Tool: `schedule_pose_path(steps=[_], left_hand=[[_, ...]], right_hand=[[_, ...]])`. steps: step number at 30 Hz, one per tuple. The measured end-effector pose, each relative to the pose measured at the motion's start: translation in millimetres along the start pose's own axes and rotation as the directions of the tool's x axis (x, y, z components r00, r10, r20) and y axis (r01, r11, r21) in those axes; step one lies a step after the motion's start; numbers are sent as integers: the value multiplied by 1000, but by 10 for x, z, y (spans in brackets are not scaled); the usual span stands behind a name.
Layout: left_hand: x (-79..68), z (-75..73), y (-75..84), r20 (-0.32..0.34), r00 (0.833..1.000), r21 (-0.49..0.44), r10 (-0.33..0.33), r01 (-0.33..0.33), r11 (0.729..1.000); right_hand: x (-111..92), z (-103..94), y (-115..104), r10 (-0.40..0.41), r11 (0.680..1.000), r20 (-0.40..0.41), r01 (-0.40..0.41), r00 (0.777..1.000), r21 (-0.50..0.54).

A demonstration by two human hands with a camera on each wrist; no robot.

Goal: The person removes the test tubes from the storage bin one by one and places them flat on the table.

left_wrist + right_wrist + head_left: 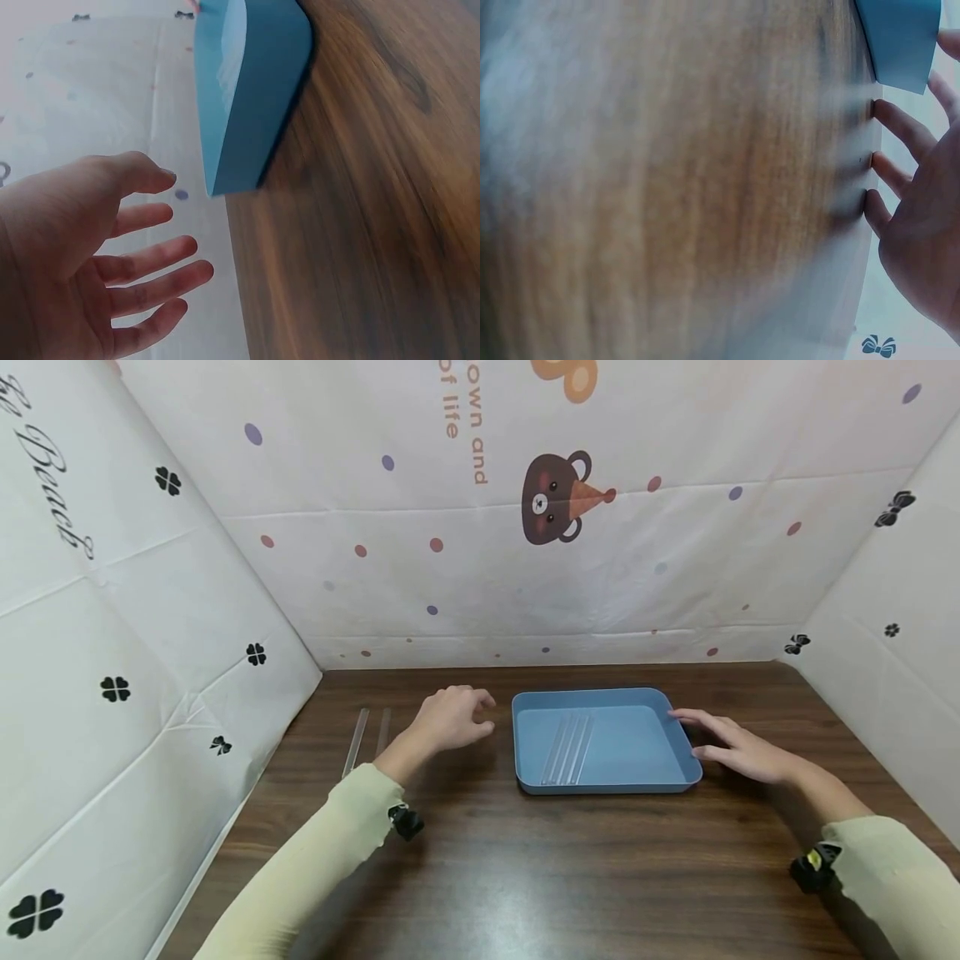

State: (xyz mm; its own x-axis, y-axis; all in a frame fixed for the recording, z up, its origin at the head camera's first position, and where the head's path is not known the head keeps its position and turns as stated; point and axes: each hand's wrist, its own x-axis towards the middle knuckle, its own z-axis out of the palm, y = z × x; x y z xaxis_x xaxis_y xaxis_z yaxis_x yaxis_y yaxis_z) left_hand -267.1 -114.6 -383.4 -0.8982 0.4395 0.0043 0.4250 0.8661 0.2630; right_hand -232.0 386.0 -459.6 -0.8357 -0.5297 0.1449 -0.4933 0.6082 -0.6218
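A shallow blue tray (645, 752) lies on the wooden table, with several clear flat strips (567, 750) side by side in its left half. My left hand (448, 718) hovers left of the tray, fingers loosely bent and apart; in the left wrist view nothing is between that hand's thumb and fingers (161, 285). My right hand (742, 752) is at the tray's right end, thumb and a fingertip at the rim. In the right wrist view its other fingers (904, 131) reach down beside the tray's corner. Two more clear strips, one at the far left (356, 742), lie behind my left forearm.
The dark wooden table (540, 877) carries everything. White printed cloth walls stand at the back (480, 585), on the left (112, 610) and on the right (900, 693). A small black camera (406, 822) is strapped on each wrist.
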Motion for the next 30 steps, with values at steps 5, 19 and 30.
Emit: schedule_pose_path(steps=[5,19,30], left_hand=[[74,24,162,4,1000,1,27,-27,1000],[236,143,472,27,994,27,103,-104,994],[562,413,546,78,991,32,109,-111,993]], right_hand=[[-9,11,4,2,1000,2,-2,1000,8],[1,3,53,-13,1000,-9,13,1000,1],[12,13,56,-18,1000,-12,18,1000,22]])
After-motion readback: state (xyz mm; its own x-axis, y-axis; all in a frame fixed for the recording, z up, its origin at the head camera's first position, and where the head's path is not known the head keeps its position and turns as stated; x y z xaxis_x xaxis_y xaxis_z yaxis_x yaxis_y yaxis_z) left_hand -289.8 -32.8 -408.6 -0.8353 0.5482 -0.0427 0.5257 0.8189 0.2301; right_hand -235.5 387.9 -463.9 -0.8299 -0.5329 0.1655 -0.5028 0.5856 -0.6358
